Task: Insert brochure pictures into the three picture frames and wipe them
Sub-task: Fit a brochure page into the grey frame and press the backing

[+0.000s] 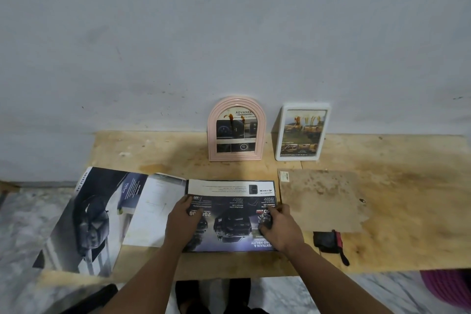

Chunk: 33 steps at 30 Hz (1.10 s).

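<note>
A car brochure page (230, 214) lies flat on the plywood table (382, 250) in front of me. My left hand (183, 222) presses flat on its left part. My right hand (279, 227) rests on its right edge with fingers curled around something small and dark; I cannot tell what it is. More brochure pages (102, 214) spread open to the left, hanging over the table's edge. A pink arched frame (236, 130) and a white rectangular frame (302, 132) lean against the wall, each with a picture inside. The pink frame's glass shows brown stains.
A brown backing board (321, 199) with a small sticker lies flat right of the brochure. A black and red cloth (330, 243) sits near the table's front edge. A purple object (448, 288) is on the floor at the lower right. My feet show under the table.
</note>
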Each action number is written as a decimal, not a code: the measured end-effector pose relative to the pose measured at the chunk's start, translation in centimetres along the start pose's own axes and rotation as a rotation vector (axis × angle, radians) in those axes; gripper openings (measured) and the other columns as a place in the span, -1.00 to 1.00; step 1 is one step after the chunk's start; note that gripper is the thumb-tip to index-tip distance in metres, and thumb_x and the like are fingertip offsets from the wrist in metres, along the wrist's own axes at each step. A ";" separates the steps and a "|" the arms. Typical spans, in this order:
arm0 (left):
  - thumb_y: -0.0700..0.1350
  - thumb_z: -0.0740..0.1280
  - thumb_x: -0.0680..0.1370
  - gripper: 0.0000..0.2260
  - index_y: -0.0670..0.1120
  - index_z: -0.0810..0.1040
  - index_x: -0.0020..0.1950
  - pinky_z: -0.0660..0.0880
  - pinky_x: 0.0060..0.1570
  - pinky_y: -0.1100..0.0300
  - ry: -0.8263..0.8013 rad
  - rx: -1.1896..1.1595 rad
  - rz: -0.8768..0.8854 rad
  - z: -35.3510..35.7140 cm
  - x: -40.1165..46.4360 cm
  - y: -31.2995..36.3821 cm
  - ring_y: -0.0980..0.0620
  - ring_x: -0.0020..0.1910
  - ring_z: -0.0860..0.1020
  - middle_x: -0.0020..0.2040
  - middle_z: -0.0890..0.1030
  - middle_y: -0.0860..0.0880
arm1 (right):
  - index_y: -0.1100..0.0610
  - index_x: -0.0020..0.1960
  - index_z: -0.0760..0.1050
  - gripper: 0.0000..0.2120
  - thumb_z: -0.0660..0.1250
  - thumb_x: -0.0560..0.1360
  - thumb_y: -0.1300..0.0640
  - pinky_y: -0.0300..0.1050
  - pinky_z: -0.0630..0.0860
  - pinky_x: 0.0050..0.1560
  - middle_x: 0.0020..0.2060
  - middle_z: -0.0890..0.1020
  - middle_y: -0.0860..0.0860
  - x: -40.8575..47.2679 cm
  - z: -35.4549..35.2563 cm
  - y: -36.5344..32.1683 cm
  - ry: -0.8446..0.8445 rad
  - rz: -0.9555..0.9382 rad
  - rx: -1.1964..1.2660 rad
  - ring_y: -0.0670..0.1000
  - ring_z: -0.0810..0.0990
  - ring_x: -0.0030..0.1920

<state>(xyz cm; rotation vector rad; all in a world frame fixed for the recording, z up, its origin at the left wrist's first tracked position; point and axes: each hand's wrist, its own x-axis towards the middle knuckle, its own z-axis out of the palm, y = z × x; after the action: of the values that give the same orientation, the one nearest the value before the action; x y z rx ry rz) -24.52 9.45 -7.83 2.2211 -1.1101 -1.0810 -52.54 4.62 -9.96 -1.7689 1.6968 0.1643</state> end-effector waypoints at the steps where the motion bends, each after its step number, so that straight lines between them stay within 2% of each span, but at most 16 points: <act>1: -0.13 0.40 0.60 -0.53 -0.15 0.45 0.51 0.37 0.42 0.04 -0.003 0.027 0.014 0.0 0.1 -0.1 -0.13 0.42 0.48 0.50 0.47 -0.11 | -0.07 0.47 0.37 -0.44 0.36 0.51 -0.16 -0.05 0.58 0.21 0.42 0.27 0.02 0.0 0.1 0.1 0.004 -0.004 -0.015 0.09 0.57 0.23; 3: -0.13 0.40 0.59 -0.58 -0.15 0.52 0.45 0.42 0.28 0.10 0.007 0.112 0.056 0.1 0.2 -0.4 -0.13 0.34 0.53 0.45 0.53 -0.09 | -0.10 0.46 0.36 -0.45 0.33 0.50 -0.18 0.00 0.59 0.20 0.43 0.26 0.02 0.0 0.1 0.1 0.014 -0.009 -0.062 0.11 0.52 0.28; 7: 0.03 0.41 0.56 -0.48 -0.05 0.46 0.50 0.49 0.30 -0.14 0.015 0.371 0.099 0.2 0.2 -1.6 -0.19 0.38 0.47 0.53 0.43 -0.04 | -0.11 0.49 0.30 -0.43 0.30 0.52 -0.17 0.06 0.57 0.23 0.50 0.20 0.03 0.0 0.1 -0.2 0.034 -0.029 -0.174 0.13 0.34 0.40; 11: 0.17 0.34 0.52 -0.41 0.03 0.39 0.53 0.56 0.24 -0.15 -0.083 0.467 0.130 0.8 0.3 -3.4 -0.16 0.39 0.46 0.58 0.36 0.00 | -0.12 0.59 0.17 -0.37 0.22 0.57 -0.23 0.19 0.33 0.44 0.63 0.05 0.02 0.1 0.5 -0.4 -0.058 -0.112 -0.321 0.21 0.16 0.54; 14: 0.14 0.34 0.54 -0.38 0.07 0.28 0.58 0.51 0.31 -0.12 -0.136 0.497 0.125 1.0 0.3 -4.2 -0.11 0.48 0.39 0.63 0.25 0.01 | -0.13 0.62 0.09 -0.34 0.18 0.59 -0.26 0.25 0.22 0.49 0.65 0.00 0.03 0.0 0.6 -0.7 -0.124 -0.136 -0.374 0.24 0.05 0.59; 19: 0.13 0.34 0.51 -0.34 0.11 0.23 0.59 0.49 0.32 -0.09 -0.207 0.557 0.155 0.8 0.1 -4.2 -0.07 0.51 0.38 0.69 0.07 0.00 | -0.13 0.62 0.06 -0.36 0.12 0.61 -0.26 0.27 0.20 0.48 0.66 -0.03 0.05 0.1 0.5 -1.0 -0.138 -0.136 -0.429 0.25 0.03 0.59; 24: 0.14 0.31 0.56 -0.33 0.05 0.17 0.63 0.44 0.38 -0.10 -0.262 0.681 0.182 0.8 0.2 -4.1 -0.13 0.58 0.20 0.69 -0.18 -0.02 | -0.11 0.64 0.04 -0.35 0.10 0.62 -0.28 0.28 0.20 0.47 0.66 -0.05 0.08 0.2 0.1 -1.2 -0.164 -0.145 -0.491 0.28 0.02 0.59; 29: 0.15 0.30 0.57 -0.33 0.02 0.17 0.63 0.45 0.38 -0.11 -0.259 0.741 0.204 0.8 0.5 -4.0 -0.14 0.58 0.17 0.69 -0.19 -0.03 | -0.11 0.63 0.04 -0.34 0.10 0.61 -0.28 0.29 0.21 0.46 0.66 -0.04 0.08 0.3 0.0 -1.3 -0.178 -0.141 -0.494 0.29 0.03 0.58; 33: 0.15 0.33 0.55 -0.28 0.06 0.13 0.65 0.44 0.38 -0.10 -0.237 0.727 0.202 0.8 0.3 -4.4 -0.15 0.56 0.22 0.69 -0.16 -0.04 | -0.15 0.59 0.16 -0.46 0.13 0.63 -0.16 0.20 0.29 0.44 0.63 0.10 0.02 0.0 -0.4 -0.8 -0.099 -0.153 -0.373 0.22 0.16 0.55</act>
<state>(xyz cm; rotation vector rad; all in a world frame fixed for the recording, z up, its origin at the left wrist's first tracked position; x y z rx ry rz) -22.92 11.75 -11.37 2.4437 -2.0427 -0.9672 -51.98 4.34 -9.36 -2.1134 1.5248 0.5192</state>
